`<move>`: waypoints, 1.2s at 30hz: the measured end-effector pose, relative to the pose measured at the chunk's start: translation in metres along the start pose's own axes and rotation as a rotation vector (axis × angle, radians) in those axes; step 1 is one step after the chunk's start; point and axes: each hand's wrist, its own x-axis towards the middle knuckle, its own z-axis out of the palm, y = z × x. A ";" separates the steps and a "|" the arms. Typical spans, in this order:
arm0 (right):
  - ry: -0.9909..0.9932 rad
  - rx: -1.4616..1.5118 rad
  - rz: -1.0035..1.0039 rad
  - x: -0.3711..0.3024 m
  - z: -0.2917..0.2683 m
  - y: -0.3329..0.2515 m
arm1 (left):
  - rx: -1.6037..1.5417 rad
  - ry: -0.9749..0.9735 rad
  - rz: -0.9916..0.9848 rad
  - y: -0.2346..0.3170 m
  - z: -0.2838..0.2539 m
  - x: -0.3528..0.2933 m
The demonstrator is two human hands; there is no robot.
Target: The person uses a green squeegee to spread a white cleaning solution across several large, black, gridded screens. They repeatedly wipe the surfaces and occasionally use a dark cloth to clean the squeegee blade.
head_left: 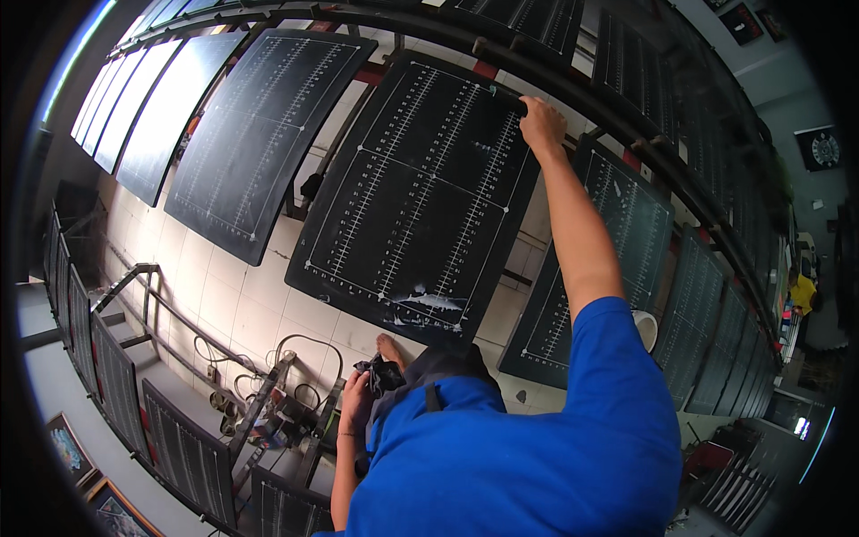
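Observation:
A large black board (358, 224) with white scale lines and tick marks lies in front of me. Whitish smears (425, 300) mark its near right part. My right hand (543, 125) is stretched out to the board's far right corner. Its fingers are closed, with a small dark thing at the fingertips whose kind I cannot make out against the black surface. Low at my left side, my left hand (355, 392) is closed on a crumpled black cloth (385, 374), away from the board.
Similar boards rest on dark rails (626, 134) to both sides and beyond. At lower left stands a metal frame (143, 304) with cables and clutter. A white round container (645, 329) is by my right upper arm. Far right, a person in yellow (803, 294) is visible.

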 end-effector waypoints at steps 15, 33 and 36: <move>-0.011 0.240 -0.143 -0.277 -0.060 -0.089 | 0.157 -0.340 -0.047 0.019 0.035 0.032; -0.353 0.002 0.107 -0.395 -0.092 -0.243 | -0.119 -0.488 -0.104 0.006 0.050 0.054; -0.375 -0.010 0.085 -0.389 -0.094 -0.277 | -0.132 -0.515 -0.020 0.012 0.048 0.065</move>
